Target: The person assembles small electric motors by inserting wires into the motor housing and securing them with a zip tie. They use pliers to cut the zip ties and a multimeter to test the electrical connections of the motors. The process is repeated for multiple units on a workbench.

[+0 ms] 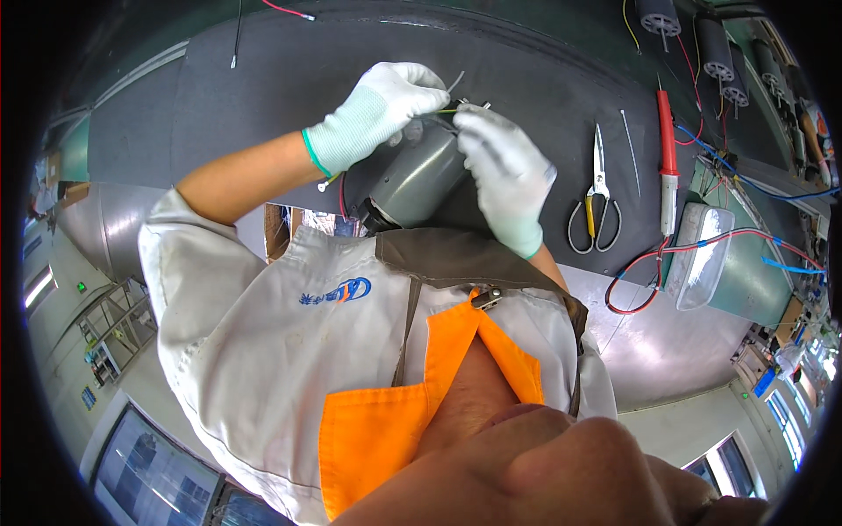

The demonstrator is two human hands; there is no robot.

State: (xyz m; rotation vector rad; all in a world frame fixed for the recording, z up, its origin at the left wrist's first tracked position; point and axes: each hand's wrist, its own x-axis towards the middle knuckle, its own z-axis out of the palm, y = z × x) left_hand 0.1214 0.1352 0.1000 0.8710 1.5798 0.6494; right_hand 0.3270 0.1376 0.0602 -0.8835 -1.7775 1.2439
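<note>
A grey cylindrical motor [417,180] lies tilted on the dark bench, close against my apron. Above its far end both hands meet, in white knit gloves. My left hand [386,103] is closed in a pinch on a thin yellow-green wire [441,111]. Past its fingertips sticks out a thin pale strip [456,81]. My right hand [507,175] has its fingers pressed together at the far end of the motor, by the wire's other end; what they grip is hidden. Near the motor's close end, a ring-terminal lead [328,182] and a dark red wire [342,193] hang out.
On the right lie scissors [597,188], a thin white cable tie [631,151], a red-handled soldering iron [668,140] with its looped cord, and a clear plastic tray [699,254]. Several more motors [717,53] with wires stand at the far right. Loose leads [289,10] lie far left.
</note>
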